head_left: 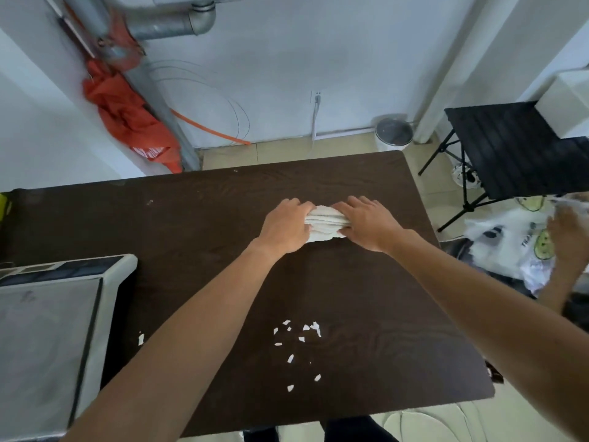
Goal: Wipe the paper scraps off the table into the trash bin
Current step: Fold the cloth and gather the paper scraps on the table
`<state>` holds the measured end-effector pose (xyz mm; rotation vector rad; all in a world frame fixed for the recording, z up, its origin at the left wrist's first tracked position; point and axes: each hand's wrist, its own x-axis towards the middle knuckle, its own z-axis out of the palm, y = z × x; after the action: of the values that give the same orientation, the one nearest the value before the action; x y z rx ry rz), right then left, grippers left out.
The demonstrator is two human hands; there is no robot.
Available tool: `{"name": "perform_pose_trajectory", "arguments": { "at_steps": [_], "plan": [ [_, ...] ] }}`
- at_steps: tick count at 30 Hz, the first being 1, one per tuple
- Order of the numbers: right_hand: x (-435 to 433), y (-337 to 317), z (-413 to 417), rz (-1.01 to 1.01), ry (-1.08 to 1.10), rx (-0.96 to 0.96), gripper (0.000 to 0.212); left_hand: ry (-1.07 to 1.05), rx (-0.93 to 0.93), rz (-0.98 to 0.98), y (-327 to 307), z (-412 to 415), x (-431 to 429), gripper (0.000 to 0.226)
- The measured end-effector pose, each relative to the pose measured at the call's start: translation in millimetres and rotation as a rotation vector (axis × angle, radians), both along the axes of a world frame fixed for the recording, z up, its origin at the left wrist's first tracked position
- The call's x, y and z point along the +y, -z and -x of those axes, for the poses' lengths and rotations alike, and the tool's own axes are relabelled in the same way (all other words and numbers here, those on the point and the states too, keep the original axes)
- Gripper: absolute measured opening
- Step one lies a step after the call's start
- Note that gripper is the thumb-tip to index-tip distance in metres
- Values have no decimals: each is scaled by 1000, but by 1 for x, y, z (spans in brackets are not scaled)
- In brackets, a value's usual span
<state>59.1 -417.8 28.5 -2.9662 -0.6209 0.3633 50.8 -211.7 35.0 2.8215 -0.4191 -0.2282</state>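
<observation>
gripping bunched cloth (325, 222) with left hand (287, 226) and right hand (366, 223), far on table (191, 234). preparation step, apparently. next: bring cloth to near scraps (298, 339), sweep toward far bin (394, 132).

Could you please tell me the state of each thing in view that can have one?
White bunched cloth, gripped at both ends.
Left hand, gripping the cloth's left end.
Right hand, gripping the cloth's right end.
White paper scraps, scattered on the dark brown wooden table, not yet wiped.
Round white bin, upright on the floor by the wall.
</observation>
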Motion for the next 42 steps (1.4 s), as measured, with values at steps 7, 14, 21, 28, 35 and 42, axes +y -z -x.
{"name": "perform_pose_trajectory", "arguments": {
  "at_steps": [7, 14, 21, 28, 35, 42],
  "plan": [
    [-45, 5, -81, -24, 52, -83, 66, -81, -145, 22, 4, -75, -54, 47],
    [-77, 18, -144, -23, 71, -23, 53, -77, -70, 48, 20, -137, -88, 40],
    [-109, 33, -196, -53, 121, 29, 49, -81, -13, 113, 49, -191, -119, 37],
    [-138, 55, -204, -45, 200, 23, 52, -44, -26, 74, 66, -211, -150, 31],
    [-150, 48, -179, -105, 265, 62, 33, 29, 105, 78, 59, -198, -155, 34],
    [-155, 46, -135, -110, 267, 92, 26, 83, 92, 95, 61, -163, -156, 33]
  ]
}}
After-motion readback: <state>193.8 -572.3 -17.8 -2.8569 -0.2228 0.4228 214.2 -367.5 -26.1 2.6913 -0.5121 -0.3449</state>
